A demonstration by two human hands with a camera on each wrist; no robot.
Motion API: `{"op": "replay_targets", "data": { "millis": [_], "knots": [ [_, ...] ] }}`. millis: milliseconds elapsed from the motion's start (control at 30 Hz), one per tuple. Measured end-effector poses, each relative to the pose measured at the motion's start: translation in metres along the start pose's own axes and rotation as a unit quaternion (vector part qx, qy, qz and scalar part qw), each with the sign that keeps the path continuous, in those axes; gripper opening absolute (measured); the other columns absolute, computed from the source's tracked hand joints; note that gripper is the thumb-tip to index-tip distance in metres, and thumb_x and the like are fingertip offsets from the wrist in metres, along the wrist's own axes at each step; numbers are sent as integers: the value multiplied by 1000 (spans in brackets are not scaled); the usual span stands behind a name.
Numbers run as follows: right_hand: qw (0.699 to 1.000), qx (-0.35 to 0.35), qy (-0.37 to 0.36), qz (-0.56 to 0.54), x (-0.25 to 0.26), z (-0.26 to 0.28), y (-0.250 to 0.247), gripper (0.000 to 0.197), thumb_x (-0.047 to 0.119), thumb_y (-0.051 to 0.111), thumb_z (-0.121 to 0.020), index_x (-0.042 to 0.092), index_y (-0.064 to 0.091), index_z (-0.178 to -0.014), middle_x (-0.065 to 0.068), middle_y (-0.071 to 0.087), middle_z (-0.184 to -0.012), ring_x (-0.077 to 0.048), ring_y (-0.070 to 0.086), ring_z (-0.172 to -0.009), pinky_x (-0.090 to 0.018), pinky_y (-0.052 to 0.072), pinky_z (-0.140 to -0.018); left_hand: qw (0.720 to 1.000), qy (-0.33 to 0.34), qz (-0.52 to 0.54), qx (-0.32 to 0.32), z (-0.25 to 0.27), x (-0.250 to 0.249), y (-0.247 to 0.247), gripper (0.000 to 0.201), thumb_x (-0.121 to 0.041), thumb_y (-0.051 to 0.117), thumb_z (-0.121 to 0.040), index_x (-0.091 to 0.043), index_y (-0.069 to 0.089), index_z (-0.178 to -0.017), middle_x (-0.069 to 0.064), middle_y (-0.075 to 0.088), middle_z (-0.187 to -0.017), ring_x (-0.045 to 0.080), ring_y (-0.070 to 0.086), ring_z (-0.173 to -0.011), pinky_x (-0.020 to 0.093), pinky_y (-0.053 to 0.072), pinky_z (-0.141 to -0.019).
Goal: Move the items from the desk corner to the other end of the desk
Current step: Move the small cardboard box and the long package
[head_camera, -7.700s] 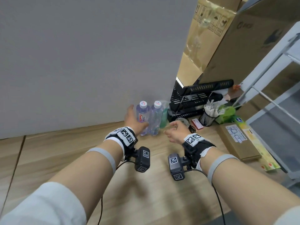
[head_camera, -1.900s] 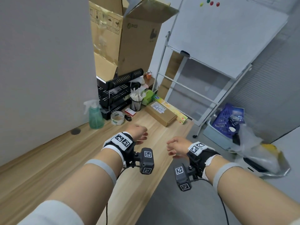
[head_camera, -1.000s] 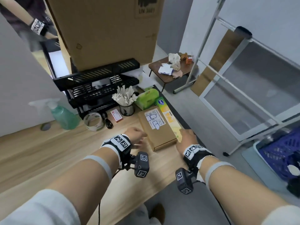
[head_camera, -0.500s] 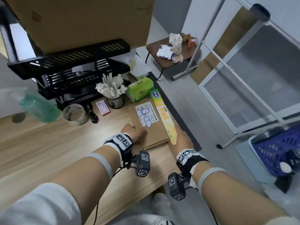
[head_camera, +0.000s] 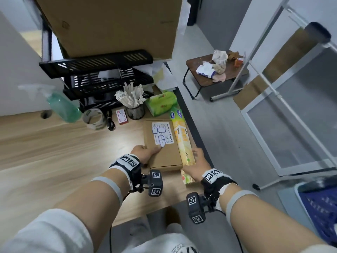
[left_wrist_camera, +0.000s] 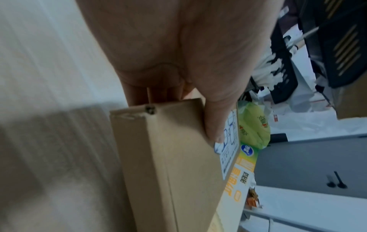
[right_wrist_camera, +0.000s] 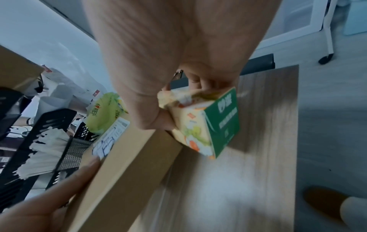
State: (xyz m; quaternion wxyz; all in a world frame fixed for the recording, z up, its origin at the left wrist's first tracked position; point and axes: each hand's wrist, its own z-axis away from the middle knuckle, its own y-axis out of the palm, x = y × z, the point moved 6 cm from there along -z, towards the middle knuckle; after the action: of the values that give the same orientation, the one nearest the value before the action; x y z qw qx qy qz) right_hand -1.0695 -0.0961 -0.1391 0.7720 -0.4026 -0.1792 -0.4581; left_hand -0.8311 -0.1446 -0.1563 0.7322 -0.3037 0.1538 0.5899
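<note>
A flat brown cardboard box [head_camera: 162,147] with a white label lies near the desk's right end. My left hand [head_camera: 146,152] grips its near left corner, with the thumb [left_wrist_camera: 218,122] on top and the fingers down the side. A long yellow-green film box [head_camera: 182,141] lies along the brown box's right side. My right hand [head_camera: 197,160] grips that film box [right_wrist_camera: 204,125] at its near end, thumb on the left face and fingers curled round the right. Whether either box is off the desk I cannot tell.
Behind the boxes stand a green tissue pack [head_camera: 161,104], a mesh cup of white sticks [head_camera: 135,106], a small red-white box [head_camera: 121,116], a tape roll [head_camera: 94,118] and a green spray bottle [head_camera: 62,106]. A black tray rack [head_camera: 102,77] carries a big carton [head_camera: 113,24]. The wooden desk [head_camera: 54,152] stretches left.
Both hands moved forward onto the two boxes and closed on them: left on the brown box's corner, right on the film box's near end. The two water bottles are no longer in view.
</note>
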Motion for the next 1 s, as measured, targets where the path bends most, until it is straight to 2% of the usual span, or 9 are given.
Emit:
{"op": "replay_targets", "data": {
  "millis": [200,267,333,433,500,567,700,867,1000],
  "knots": [
    [995,62,-11,75,14,15,19,67,30,66,-71,25,22,-122,-7,61,-109,-29,64,-94,-43,57,-85,999,14,40,2,31,13,-16,61,-47,91,-63,-6,69,-103,12,78,-98,32,75,-91,51,62,-82],
    [993,82,-24,75,26,22,29,66,32,62,-72,25,21,-123,-10,61,-111,-33,64,-95,-46,57,-86,998,21,57,-12,42,19,-32,60,-45,91,-63,-7,70,-104,11,78,-99,32,75,-93,52,61,-83],
    [991,91,-45,85,39,29,40,62,26,61,-80,21,21,-128,-9,61,-110,-32,63,-94,-39,54,-82,996,23,74,-31,53,29,-53,63,-46,91,-61,-7,70,-106,11,78,-100,32,75,-94,50,61,-84],
    [986,88,-83,111,58,42,60,56,20,61,-84,18,26,-128,-7,62,-104,-30,61,-88,-33,49,-74,992,20,106,-70,72,50,-94,55,-39,89,-70,-4,69,-107,12,77,-98,30,74,-86,38,61,-70],
    [981,88,-113,128,75,53,78,58,23,63,-82,19,29,-129,-5,63,-104,-29,62,-87,-31,48,-74,986,23,128,-102,88,67,-125,49,-36,88,-74,-4,66,-104,11,76,-92,26,71,-74,29,54,-55],
    [975,97,-139,144,92,64,101,60,29,64,-82,21,30,-131,-5,65,-107,-28,63,-89,-30,48,-74,979,27,153,-130,105,86,-158,45,-34,86,-77,-8,60,-102,10,72,-90,24,67,-71,26,50,-49],
    [954,131,-189,192,136,92,163,58,36,65,-85,22,30,-129,-6,63,-109,-27,60,-88,-30,46,-75,965,22,204,-163,136,131,-232,44,-36,81,-82,-10,58,-109,13,73,-99,27,67,-79,33,50,-60],
    [922,150,-256,251,215,138,260,61,36,63,-88,20,29,-135,-5,59,-107,-27,57,-86,-30,44,-73,936,32,280,-212,175,194,-343,46,-31,77,-87,-6,58,-121,11,74,-107,26,70,-81,28,52,-50],
    [902,147,-306,265,278,182,348,63,37,65,-86,19,32,-136,-9,64,-117,-30,61,-93,-32,48,-77,909,51,321,-263,207,249,-438,48,-33,77,-84,-8,62,-122,12,77,-105,33,75,-93,49,62,-75]
  ]
}}
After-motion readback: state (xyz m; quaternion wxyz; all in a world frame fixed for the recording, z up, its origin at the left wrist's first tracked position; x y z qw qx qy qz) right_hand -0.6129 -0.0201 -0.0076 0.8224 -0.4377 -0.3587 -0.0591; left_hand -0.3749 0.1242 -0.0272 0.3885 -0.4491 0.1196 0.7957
